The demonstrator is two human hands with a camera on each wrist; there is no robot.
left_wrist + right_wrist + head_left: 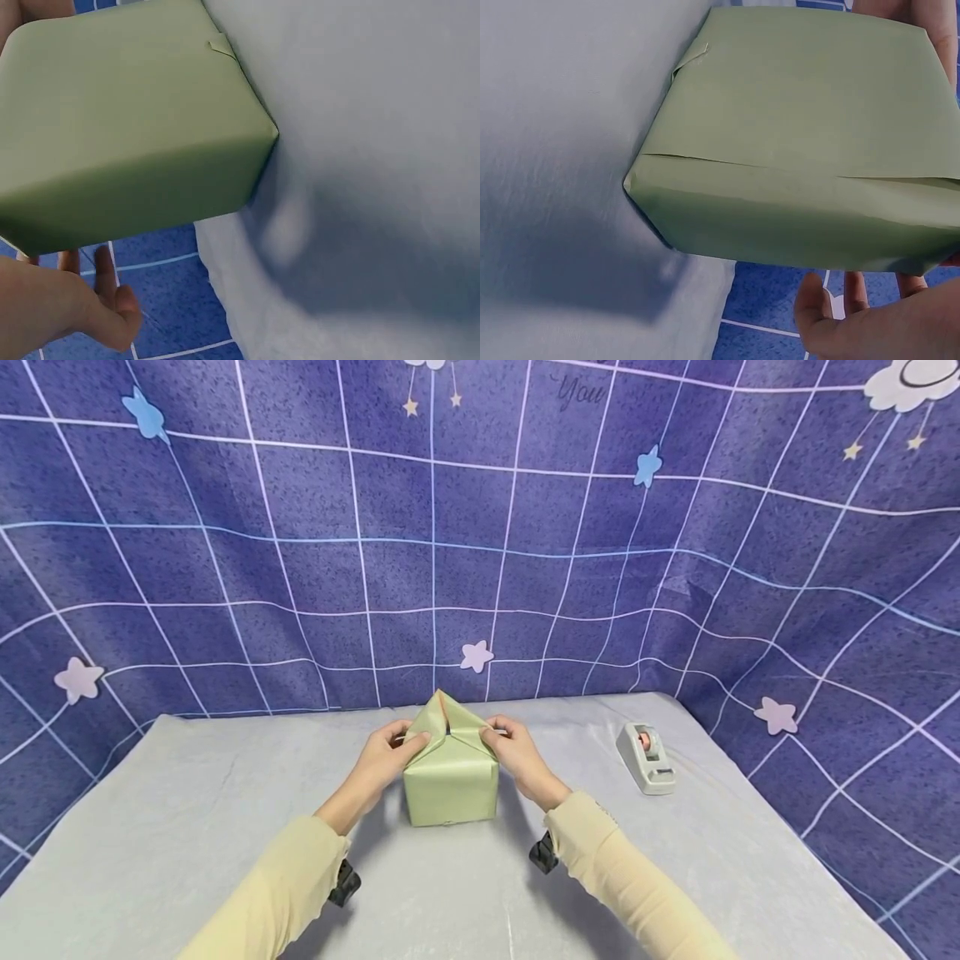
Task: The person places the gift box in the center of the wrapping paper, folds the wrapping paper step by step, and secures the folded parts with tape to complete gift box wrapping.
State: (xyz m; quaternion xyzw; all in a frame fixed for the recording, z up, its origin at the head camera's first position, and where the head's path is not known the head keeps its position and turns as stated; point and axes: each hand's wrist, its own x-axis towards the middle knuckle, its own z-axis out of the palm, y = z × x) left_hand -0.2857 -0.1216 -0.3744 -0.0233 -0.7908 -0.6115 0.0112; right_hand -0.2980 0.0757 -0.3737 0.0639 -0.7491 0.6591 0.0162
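A box wrapped in light green paper (452, 789) stands upright on the table, its paper drawn up into folded flaps that meet in a peak on top. At the upper left, my left hand (387, 752) pinches the paper between thumb and fingers. My right hand (517, 752) pinches the fold on the opposite side the same way. A narrow gap shows between the flaps near the peak. In the left wrist view the smooth green side (135, 97) fills much of the frame; the right wrist view shows a paper seam along the box (795, 105).
A white tape dispenser (647, 760) with a roll of tape sits on the right part of the table. Pale grey cloth (225, 793) covers the tabletop. Behind and beside it hangs a blue curtain (390, 568) with grid lines and stars.
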